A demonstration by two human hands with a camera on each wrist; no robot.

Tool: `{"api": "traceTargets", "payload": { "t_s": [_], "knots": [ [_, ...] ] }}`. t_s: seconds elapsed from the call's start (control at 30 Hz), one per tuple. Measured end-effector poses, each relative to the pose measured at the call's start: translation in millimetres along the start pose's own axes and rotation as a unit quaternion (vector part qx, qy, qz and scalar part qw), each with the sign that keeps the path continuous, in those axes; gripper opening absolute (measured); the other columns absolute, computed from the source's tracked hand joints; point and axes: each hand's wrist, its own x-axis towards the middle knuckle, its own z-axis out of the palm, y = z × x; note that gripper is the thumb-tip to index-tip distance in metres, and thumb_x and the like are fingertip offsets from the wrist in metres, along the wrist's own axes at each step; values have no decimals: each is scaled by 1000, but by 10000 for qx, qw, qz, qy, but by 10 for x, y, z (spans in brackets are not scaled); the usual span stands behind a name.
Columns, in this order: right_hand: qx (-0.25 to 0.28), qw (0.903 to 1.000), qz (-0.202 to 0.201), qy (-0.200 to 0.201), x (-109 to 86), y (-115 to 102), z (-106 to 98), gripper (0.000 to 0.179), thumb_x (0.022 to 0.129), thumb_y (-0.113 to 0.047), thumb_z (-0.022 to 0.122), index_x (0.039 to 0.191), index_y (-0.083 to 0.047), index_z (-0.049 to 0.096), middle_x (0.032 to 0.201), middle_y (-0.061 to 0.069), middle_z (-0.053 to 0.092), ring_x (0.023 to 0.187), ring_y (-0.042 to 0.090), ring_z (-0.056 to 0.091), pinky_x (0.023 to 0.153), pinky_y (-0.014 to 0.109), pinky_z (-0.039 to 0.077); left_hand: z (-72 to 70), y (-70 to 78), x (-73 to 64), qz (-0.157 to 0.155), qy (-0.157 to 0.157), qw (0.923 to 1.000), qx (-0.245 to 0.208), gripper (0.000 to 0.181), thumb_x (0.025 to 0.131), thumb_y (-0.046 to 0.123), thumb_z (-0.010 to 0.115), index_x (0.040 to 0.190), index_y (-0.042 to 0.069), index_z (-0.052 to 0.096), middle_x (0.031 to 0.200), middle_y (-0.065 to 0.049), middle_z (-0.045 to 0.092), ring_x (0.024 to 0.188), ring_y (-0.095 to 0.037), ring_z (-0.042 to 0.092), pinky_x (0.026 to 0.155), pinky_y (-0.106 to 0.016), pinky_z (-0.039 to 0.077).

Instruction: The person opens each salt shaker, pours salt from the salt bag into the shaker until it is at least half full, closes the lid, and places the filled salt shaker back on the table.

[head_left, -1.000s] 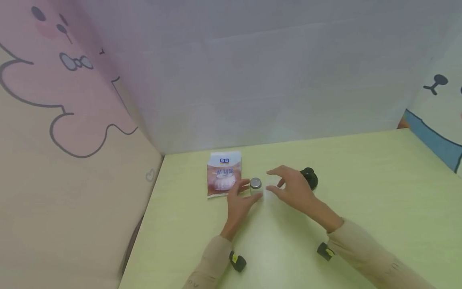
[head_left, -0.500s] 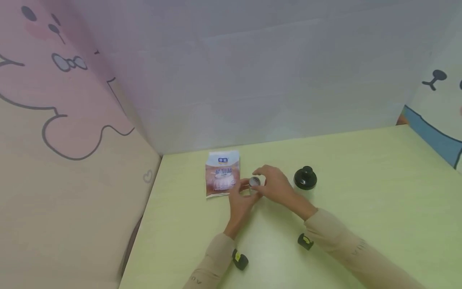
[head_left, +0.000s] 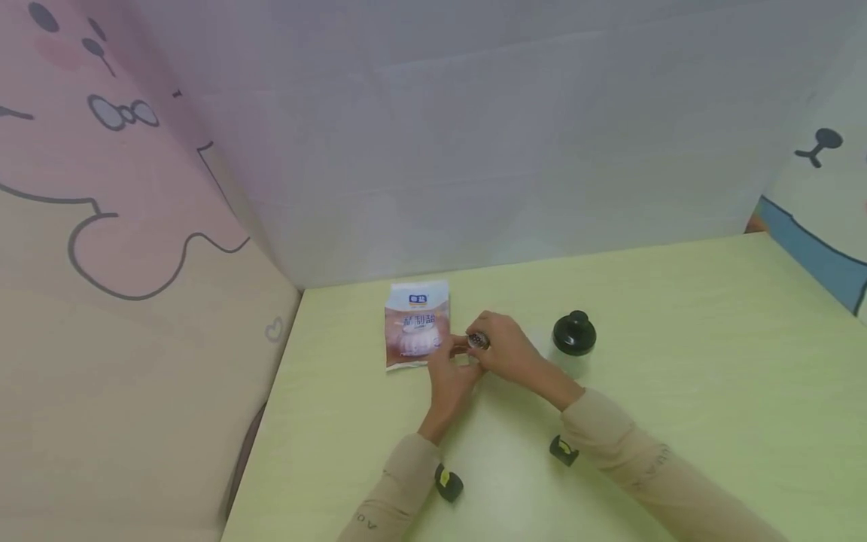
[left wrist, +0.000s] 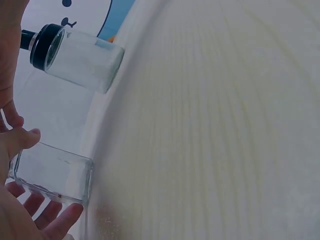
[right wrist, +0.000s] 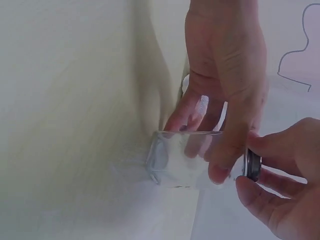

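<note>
A: Where's the glass jar (left wrist: 57, 170)?

B: Just below the centre of the head view, almost lost behind fingers. The left wrist view shows its clear body better, at lower left.

A: Who has hold of it?

B: The left hand (head_left: 449, 388) grips the body. The right hand (head_left: 511, 350) pinches the metal cap (right wrist: 253, 166), whose dotted top peeps out between the fingers in the head view.

A: Anything you can't make out?

B: Whether the jar's base touches the table (head_left: 677, 361); I can't tell. The right wrist view cuts the right hand off at its right edge. Both sleeves (head_left: 400, 482) run out of the bottom of the head view.

A: And around them?

B: A printed packet (head_left: 416, 327) lies just left of the jar, its lower right corner covered by the left hand. To the right stands a black-lidded jar (head_left: 573, 336), near the right forearm.

A: What's different from a second ago?

B: The right hand was apart from the cap then, fingers spread, hiding part of the black-lidded jar. Now its fingers are on the cap, and that black lid shows whole. The left hand was already at the glass jar.
</note>
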Motion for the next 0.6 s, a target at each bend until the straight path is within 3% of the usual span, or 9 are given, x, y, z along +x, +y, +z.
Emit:
{"api": "traceTargets", "payload": {
  "t_s": [0.17,0.3,0.43,0.6],
  "knots": [
    [2,9983,-246,-531,2,-15,-109,33,69,12,67,98,-4,71,93,5,67,84,20,54,76,35,48,2,-23,3,-7,-62,10000,-14,31,66,9,82,90,4,64,92,-8,68,85,-24,63,78,-45,53],
    [1,9988,-133,-478,-32,-12,-139,45,68,12,66,112,0,65,106,11,64,93,26,57,83,41,50,12,-29,1,66,-46,10000,-12,32,65,10,83,90,4,64,90,-7,68,84,-23,63,78,-44,53],
    [-52,9992,119,-382,-47,-13,-139,51,72,1,73,120,0,57,111,15,57,91,26,56,81,41,52,8,-24,-2,39,-16,10000,-24,32,65,8,83,91,5,64,90,-6,68,84,-23,63,70,-40,56],
    [-339,9988,311,-182,-35,-38,-111,44,76,-19,79,111,-1,59,99,13,56,80,23,54,70,37,52,-29,81,-13,196,-60,9997,-96,32,66,3,83,90,-1,63,91,-13,68,84,-29,64,67,-42,56]
  ]
}}
